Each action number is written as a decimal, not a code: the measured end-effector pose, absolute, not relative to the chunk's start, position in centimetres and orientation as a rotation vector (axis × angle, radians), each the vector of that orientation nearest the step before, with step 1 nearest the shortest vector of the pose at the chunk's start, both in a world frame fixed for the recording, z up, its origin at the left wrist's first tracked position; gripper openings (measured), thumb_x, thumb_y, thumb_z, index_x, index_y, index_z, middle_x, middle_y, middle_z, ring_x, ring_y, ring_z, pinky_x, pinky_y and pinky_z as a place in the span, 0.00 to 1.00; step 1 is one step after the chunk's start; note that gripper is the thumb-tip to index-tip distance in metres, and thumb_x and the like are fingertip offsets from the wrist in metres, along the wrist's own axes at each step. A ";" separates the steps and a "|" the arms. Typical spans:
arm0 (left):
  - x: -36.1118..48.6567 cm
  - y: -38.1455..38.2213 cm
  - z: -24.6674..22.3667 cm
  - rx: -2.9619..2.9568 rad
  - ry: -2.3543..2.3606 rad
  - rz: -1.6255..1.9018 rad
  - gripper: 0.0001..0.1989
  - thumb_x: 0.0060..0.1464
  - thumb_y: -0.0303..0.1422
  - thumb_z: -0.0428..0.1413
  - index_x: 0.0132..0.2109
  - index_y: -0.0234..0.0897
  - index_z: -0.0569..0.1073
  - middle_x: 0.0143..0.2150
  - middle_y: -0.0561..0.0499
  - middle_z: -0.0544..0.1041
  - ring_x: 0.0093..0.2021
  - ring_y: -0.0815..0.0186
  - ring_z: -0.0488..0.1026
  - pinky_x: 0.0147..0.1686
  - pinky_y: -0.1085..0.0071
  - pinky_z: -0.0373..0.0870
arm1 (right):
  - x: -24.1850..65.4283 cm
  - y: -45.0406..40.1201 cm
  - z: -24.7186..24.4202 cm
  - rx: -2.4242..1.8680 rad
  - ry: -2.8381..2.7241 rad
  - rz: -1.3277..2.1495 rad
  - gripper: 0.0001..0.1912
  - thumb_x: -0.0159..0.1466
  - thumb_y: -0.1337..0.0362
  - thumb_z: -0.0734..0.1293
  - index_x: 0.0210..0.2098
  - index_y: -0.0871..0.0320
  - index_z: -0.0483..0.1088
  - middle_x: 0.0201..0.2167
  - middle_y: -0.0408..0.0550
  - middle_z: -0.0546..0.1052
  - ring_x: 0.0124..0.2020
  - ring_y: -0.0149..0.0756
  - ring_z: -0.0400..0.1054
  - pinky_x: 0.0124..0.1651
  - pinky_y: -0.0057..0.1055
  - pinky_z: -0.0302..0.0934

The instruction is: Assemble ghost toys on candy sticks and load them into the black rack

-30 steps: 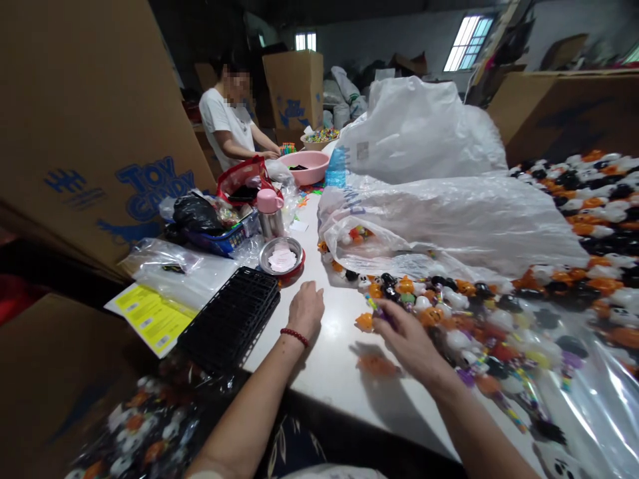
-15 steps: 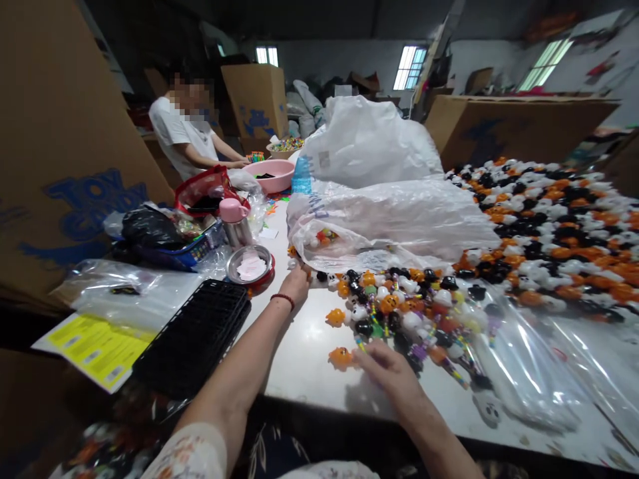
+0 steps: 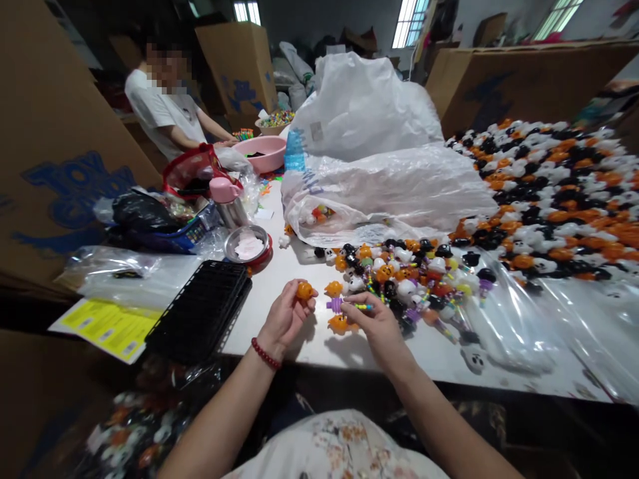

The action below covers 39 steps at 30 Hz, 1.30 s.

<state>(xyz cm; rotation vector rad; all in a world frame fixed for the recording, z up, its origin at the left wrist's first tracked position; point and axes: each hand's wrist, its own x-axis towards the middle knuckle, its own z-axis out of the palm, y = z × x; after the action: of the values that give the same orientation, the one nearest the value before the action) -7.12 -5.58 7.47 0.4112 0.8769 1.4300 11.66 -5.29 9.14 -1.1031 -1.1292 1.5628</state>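
Observation:
An orange pumpkin head (image 3: 303, 291) is held in the fingers of my left hand (image 3: 285, 318), above the white table. My right hand (image 3: 375, 324) pinches a candy tube (image 3: 363, 307) with small coloured pieces inside; its purple cap (image 3: 334, 305) points left toward the pumpkin head. A small gap separates the two pieces. Two more orange heads lie close by: one orange head (image 3: 333, 288) just behind the cap and another orange head (image 3: 339, 324) in front of it, partly beside my right fingers. A pile of pumpkin, ghost and black-hatted toys (image 3: 394, 273) spreads behind my right hand.
A white plastic sack (image 3: 389, 193) lies behind the pile. Many loose heads (image 3: 564, 199) are heaped at the right, near clear bags (image 3: 509, 326). At left are black trays (image 3: 194, 313), a round tin (image 3: 246, 245) and a flask (image 3: 228, 203). A co-worker (image 3: 170, 110) stands at the far left.
My left hand has come back from the sack's edge with an orange pumpkin head. The right hand has lifted a purple-capped candy tube from the pile's near edge. The view has tilted down.

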 end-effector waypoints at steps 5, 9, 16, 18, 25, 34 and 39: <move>-4.7 -7.1 7.8 0.412 0.852 1.384 0.17 0.51 0.40 0.64 0.38 0.35 0.67 0.33 0.54 0.73 0.27 0.76 0.70 0.29 0.80 0.68 | 12.0 -5.6 9.0 -1.119 -1.197 1.451 0.19 0.52 0.50 0.76 0.35 0.56 0.75 0.34 0.44 0.79 0.34 0.35 0.73 0.39 0.32 0.69; -3.9 -7.5 7.7 0.563 0.907 1.312 0.18 0.54 0.45 0.62 0.42 0.36 0.68 0.33 0.55 0.72 0.27 0.76 0.69 0.27 0.81 0.65 | 12.6 -6.0 9.7 -1.157 -1.275 1.384 0.19 0.54 0.48 0.75 0.35 0.56 0.74 0.34 0.45 0.79 0.38 0.39 0.74 0.42 0.35 0.70; -3.4 -7.8 7.1 0.707 0.979 1.260 0.20 0.56 0.50 0.58 0.43 0.36 0.70 0.27 0.55 0.72 0.25 0.74 0.67 0.25 0.78 0.62 | 13.8 -6.1 9.7 -1.233 -1.428 1.270 0.19 0.57 0.47 0.72 0.35 0.56 0.73 0.33 0.47 0.79 0.35 0.39 0.73 0.39 0.35 0.69; -3.4 -7.8 7.1 0.660 0.978 1.242 0.21 0.55 0.50 0.58 0.44 0.36 0.70 0.26 0.54 0.72 0.24 0.73 0.67 0.23 0.79 0.58 | 14.0 -6.1 9.5 -1.259 -1.517 1.190 0.17 0.59 0.48 0.71 0.35 0.56 0.74 0.33 0.46 0.78 0.36 0.39 0.72 0.40 0.35 0.67; -3.4 -7.9 7.0 0.806 1.024 1.195 0.22 0.57 0.53 0.54 0.42 0.36 0.68 0.27 0.54 0.73 0.25 0.72 0.68 0.26 0.77 0.63 | 14.1 -6.0 9.4 -1.280 -1.565 1.162 0.15 0.59 0.50 0.71 0.34 0.56 0.74 0.33 0.45 0.78 0.36 0.37 0.71 0.41 0.33 0.65; -1.9 -8.8 5.7 0.865 1.485 1.354 0.21 0.59 0.53 0.51 0.31 0.39 0.65 0.24 0.57 0.65 0.23 0.71 0.61 0.24 0.74 0.59 | 12.9 -7.0 8.6 -1.227 -1.499 1.430 0.17 0.58 0.49 0.71 0.33 0.57 0.73 0.31 0.44 0.77 0.34 0.36 0.71 0.39 0.32 0.64; -0.6 -10.1 4.6 0.854 1.619 1.478 0.20 0.63 0.51 0.47 0.32 0.41 0.64 0.26 0.55 0.64 0.26 0.68 0.61 0.27 0.72 0.59 | 11.3 -8.0 8.2 -1.178 -1.425 1.456 0.17 0.57 0.48 0.72 0.30 0.56 0.70 0.28 0.42 0.74 0.31 0.34 0.68 0.36 0.30 0.64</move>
<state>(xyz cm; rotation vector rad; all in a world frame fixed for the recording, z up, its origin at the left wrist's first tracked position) -0.64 -10.15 4.59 0.8544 1.6187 1.4785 11.33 -8.03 8.23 -1.1778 -1.4254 1.4562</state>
